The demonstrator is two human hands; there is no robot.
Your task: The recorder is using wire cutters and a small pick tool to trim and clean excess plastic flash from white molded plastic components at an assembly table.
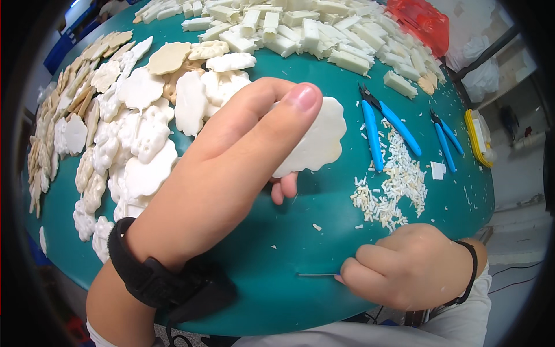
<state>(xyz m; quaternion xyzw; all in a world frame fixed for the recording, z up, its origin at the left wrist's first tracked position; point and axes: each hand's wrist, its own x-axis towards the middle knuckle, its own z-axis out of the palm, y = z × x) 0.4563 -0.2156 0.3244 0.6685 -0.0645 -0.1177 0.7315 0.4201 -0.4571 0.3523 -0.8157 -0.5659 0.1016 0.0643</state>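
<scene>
1. The right hand is nearest to the person, low over the front edge of the green surface. Its fingers are curled into a closed fist around a thin metal tool, and only the thin tip shows, pointing to the left.
2. The left hand is a little farther and higher, with a black wrist band on the wrist. It pinches a white flat piece with a wavy edge between the thumb and the fingers, and holds it above the surface.
3. Just behind the right hand lies a small heap of white cut bits.
4. Behind this heap, to the right of the held piece, lies a blue-handled cutter. A second blue cutter lies farther to the right, and beyond it, at the edge of the surface, is a yellow object that I cannot identify.
5. To the left of the left hand many white and cream flat pieces of the same wavy shape are spread, partly one over another.
6. Farthest from both hands, at the back of the surface, is a large pile of white blocks, and a red plastic thing is beside it on the right.
</scene>
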